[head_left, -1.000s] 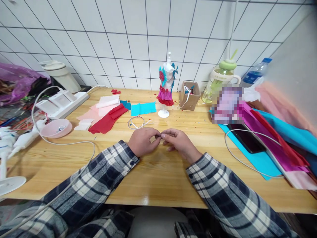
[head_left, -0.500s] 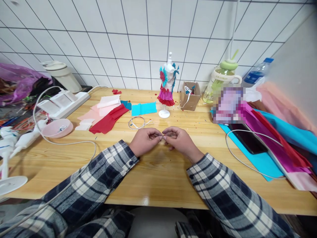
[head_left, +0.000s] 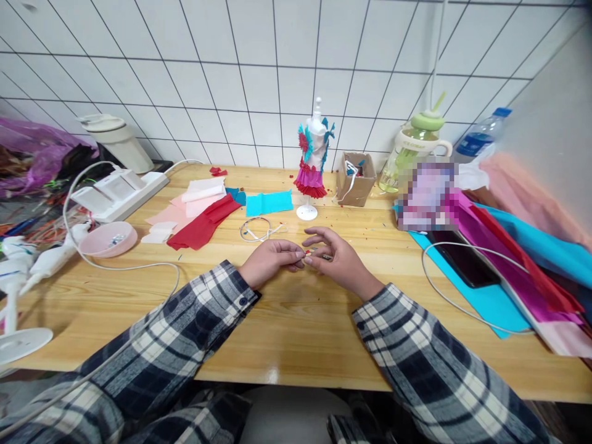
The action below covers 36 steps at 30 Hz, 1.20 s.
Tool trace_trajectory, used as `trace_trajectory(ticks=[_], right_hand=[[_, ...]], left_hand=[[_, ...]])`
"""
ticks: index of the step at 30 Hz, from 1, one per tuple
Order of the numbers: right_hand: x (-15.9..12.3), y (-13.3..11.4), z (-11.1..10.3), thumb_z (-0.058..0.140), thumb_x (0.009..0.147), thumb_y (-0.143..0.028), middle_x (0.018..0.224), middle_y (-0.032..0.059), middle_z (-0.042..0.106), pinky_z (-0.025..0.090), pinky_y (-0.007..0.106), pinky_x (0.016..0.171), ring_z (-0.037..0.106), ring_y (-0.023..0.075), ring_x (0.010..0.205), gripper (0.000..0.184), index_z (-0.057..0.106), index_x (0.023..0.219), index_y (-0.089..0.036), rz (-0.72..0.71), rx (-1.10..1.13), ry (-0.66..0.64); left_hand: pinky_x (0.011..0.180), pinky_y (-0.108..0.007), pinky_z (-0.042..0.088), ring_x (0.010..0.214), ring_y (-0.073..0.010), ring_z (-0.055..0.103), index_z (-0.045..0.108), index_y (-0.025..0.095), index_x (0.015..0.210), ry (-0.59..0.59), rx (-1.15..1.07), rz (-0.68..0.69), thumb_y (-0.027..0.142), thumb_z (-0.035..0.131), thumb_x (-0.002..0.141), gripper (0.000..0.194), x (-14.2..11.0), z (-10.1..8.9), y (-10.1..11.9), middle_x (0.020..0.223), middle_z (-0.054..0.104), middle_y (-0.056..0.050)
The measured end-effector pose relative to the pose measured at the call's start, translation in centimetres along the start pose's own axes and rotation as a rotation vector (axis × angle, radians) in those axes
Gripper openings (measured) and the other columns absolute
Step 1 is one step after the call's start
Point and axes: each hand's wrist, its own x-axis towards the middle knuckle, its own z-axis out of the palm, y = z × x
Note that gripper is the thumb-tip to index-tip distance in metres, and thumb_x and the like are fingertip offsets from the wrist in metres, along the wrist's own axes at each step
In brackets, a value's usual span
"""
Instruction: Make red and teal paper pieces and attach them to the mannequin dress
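A tiny red and whitish piece (head_left: 308, 253) shows between my fingertips, too small to name. Thumb and forefinger of my left hand (head_left: 274, 260) are pinched at its left end. My right hand (head_left: 341, 262) has its thumb and a bent finger at the other end, while its upper fingers are raised and apart. A small dark bit shows by the right fingers, its kind unclear. Beyond my hands stands a small white dress form (head_left: 316, 145), dressed in a magenta skirt with red ruffles and blue frills. A loop of white wire or cord (head_left: 256, 229) lies in front of it.
Red crepe paper (head_left: 206, 222) and a blue strip (head_left: 269, 203) lie left of centre. At far left are a pink dish (head_left: 108, 239), a power strip (head_left: 134, 196) and a glue gun (head_left: 53, 262). A cardboard box (head_left: 356, 179), jug (head_left: 419, 148) and phone (head_left: 462, 258) are at right.
My right hand's upper fingers have lifted and spread, and the red and whitish piece now shows between the fingertips. My left hand has barely moved.
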Motion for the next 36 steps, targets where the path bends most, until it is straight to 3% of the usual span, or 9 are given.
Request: trace_trajectory(ticks=[3, 5, 8, 15, 20, 27, 36], right_hand=[[0.1, -0.1, -0.3, 0.064, 0.076, -0.030, 0.107, 0.0067, 0.065, 0.051, 0.023, 0.052, 0.065, 0.0147, 0.075, 0.038, 0.057, 0.112, -0.021, 0.061, 0.085, 0.006], [0.1, -0.1, -0.2, 0.064, 0.075, -0.033, 0.095, 0.0061, 0.067, 0.050, 0.022, 0.049, 0.064, 0.0158, 0.072, 0.025, 0.063, 0.095, -0.019, 0.106, 0.077, 0.024], [0.2, 0.1, 0.0, 0.063, 0.075, -0.036, 0.078, 0.0036, 0.067, 0.047, 0.023, 0.046, 0.061, 0.0139, 0.061, 0.020, 0.064, 0.083, -0.018, 0.149, 0.053, 0.033], [0.4, 0.4, -0.1, 0.060, 0.079, -0.031, 0.068, 0.0002, 0.065, 0.046, 0.023, 0.055, 0.058, 0.0114, 0.058, 0.014, 0.067, 0.081, -0.018, 0.109, -0.198, 0.072], [0.1, 0.5, 0.4, 0.061, 0.078, -0.027, 0.072, 0.0005, 0.067, 0.048, 0.025, 0.062, 0.060, 0.0122, 0.064, 0.010, 0.067, 0.080, -0.019, -0.005, -0.322, 0.093], [0.0, 0.1, 1.4, 0.063, 0.075, -0.039, 0.062, 0.0002, 0.062, 0.050, 0.024, 0.042, 0.062, 0.0158, 0.056, 0.023, 0.064, 0.086, -0.019, 0.243, 0.047, 0.171], [0.1, -0.5, 2.1, 0.067, 0.070, -0.035, 0.061, -0.0012, 0.059, 0.047, 0.020, 0.039, 0.057, 0.0113, 0.051, 0.022, 0.060, 0.077, -0.016, 0.288, 0.225, 0.191]], left_hand=[[0.069, -0.027, 0.050, 0.069, -0.0146, 0.065, 0.070, 0.012, 0.079, 0.000, -0.103, -0.048, 0.034, 0.079, 0.064, 0.028, 0.0, 0.0, -0.2, 0.072, 0.070, -0.005], [0.070, -0.027, 0.050, 0.069, -0.0142, 0.066, 0.070, 0.013, 0.079, -0.026, -0.146, -0.073, 0.033, 0.080, 0.063, 0.028, 0.1, 0.0, -0.3, 0.071, 0.070, -0.005], [0.071, -0.026, 0.050, 0.069, -0.0135, 0.065, 0.070, 0.013, 0.079, -0.062, -0.145, -0.078, 0.033, 0.079, 0.065, 0.026, 0.1, -0.1, -0.4, 0.071, 0.070, -0.005], [0.085, -0.033, 0.049, 0.087, -0.0188, 0.065, 0.068, 0.014, 0.104, -0.059, 0.164, 0.160, 0.031, 0.071, 0.070, 0.038, 0.2, -0.4, -0.1, 0.092, 0.072, -0.007], [0.080, -0.033, 0.052, 0.083, -0.0210, 0.067, 0.069, 0.015, 0.086, 0.056, 0.398, 0.262, 0.038, 0.070, 0.069, 0.029, 0.1, 0.2, 0.4, 0.089, 0.073, -0.006], [0.077, -0.031, 0.050, 0.075, -0.0169, 0.064, 0.067, 0.015, 0.078, 0.186, 0.249, 0.268, 0.040, 0.074, 0.067, 0.028, 0.3, -0.1, 0.2, 0.078, 0.070, -0.003], [0.078, -0.029, 0.048, 0.074, -0.0144, 0.062, 0.066, 0.015, 0.077, 0.168, 0.046, 0.263, 0.035, 0.078, 0.065, 0.026, 0.3, 0.6, -0.4, 0.076, 0.068, -0.001]])
